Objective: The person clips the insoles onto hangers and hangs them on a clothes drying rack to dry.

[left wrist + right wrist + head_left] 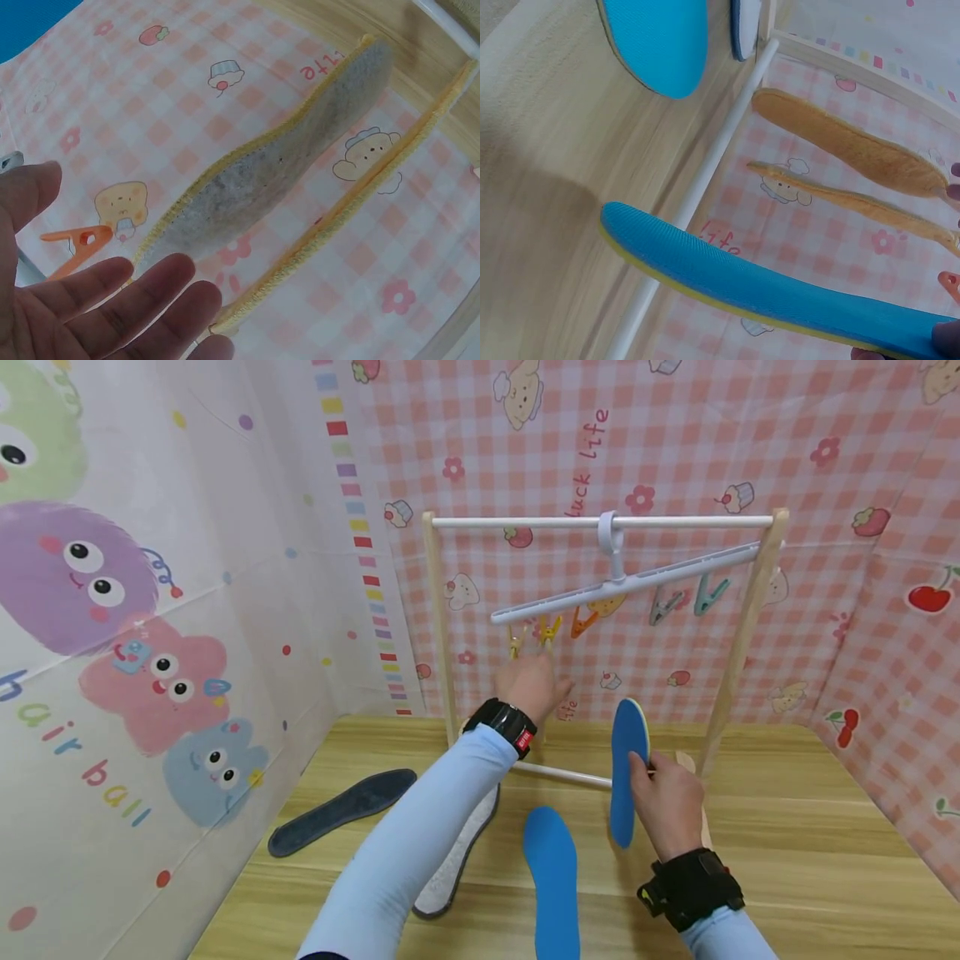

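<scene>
My right hand [651, 781] grips a blue insole [627, 758] with a yellow edge and holds it upright over the table, just in front of the wooden drying rack [738, 635]. The right wrist view shows this insole [765, 289] pinched at its end. My left hand [536, 681] is raised to the low left end of the white hanger [630, 583]. Its fingers [161, 281] are straight and spread, holding nothing. Two yellow-edged insoles [277, 180] hang from clips right by them. An orange clip [75, 244] hangs beside the hand.
A second blue insole [552, 877] lies on the wooden table [810, 860] in front of me. A dark insole [341, 810] lies at the left and a grey one [457, 852] under my left forearm. Patterned fabric walls close in on three sides.
</scene>
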`<state>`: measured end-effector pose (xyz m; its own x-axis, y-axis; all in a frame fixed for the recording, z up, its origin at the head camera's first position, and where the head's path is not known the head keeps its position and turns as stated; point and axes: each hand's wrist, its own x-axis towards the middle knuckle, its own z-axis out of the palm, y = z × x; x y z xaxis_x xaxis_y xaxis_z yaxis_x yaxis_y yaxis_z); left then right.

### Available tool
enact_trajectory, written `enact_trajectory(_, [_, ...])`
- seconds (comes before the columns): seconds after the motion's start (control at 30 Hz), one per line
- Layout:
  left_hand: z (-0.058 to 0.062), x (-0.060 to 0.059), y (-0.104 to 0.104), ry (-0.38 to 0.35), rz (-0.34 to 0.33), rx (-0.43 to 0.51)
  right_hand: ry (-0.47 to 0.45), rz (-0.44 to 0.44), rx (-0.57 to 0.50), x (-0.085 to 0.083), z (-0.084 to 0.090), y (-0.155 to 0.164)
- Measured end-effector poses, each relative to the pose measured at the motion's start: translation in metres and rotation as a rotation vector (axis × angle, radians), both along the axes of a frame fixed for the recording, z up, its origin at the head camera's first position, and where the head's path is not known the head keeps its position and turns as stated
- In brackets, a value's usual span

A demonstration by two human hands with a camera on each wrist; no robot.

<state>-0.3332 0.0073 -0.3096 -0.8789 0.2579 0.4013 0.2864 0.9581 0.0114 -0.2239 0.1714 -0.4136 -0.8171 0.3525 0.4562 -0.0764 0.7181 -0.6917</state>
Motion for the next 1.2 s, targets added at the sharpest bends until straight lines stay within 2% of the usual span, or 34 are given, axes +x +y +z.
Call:
enact_trajectory(0.13, [0.005,-0.006,0.005,0.027,0.012,0.059,0.030,0.007,0.015,-0.006,0.002,-0.004])
enact_trajectory(0.27, [0.012,-0.010,0.010,0.038,-0.004,0.123,0.022,0.012,0.010,-0.011,0.004,-0.008])
enact_trajectory(0.43, [0.020,-0.012,0.018,0.056,-0.026,0.077,0.019,0.005,-0.005,-0.015,0.007,-0.011])
enact_trajectory(0.6, [0.023,-0.018,0.026,0.094,-0.013,0.029,-0.006,0.009,-0.030,-0.019,0.011,-0.013])
enact_trajectory(0.83, [0.024,-0.029,0.034,0.169,-0.004,0.099,-0.033,0.006,-0.044,-0.022,0.013,-0.015])
enact_trajectory(1.0, [0.024,-0.034,0.040,0.163,0.010,0.118,-0.035,-0.004,-0.030,-0.024,0.012,-0.014])
enact_trajectory(1.2, [0.026,-0.041,0.049,0.144,0.051,0.071,-0.052,-0.005,-0.033,-0.028,0.011,-0.012])
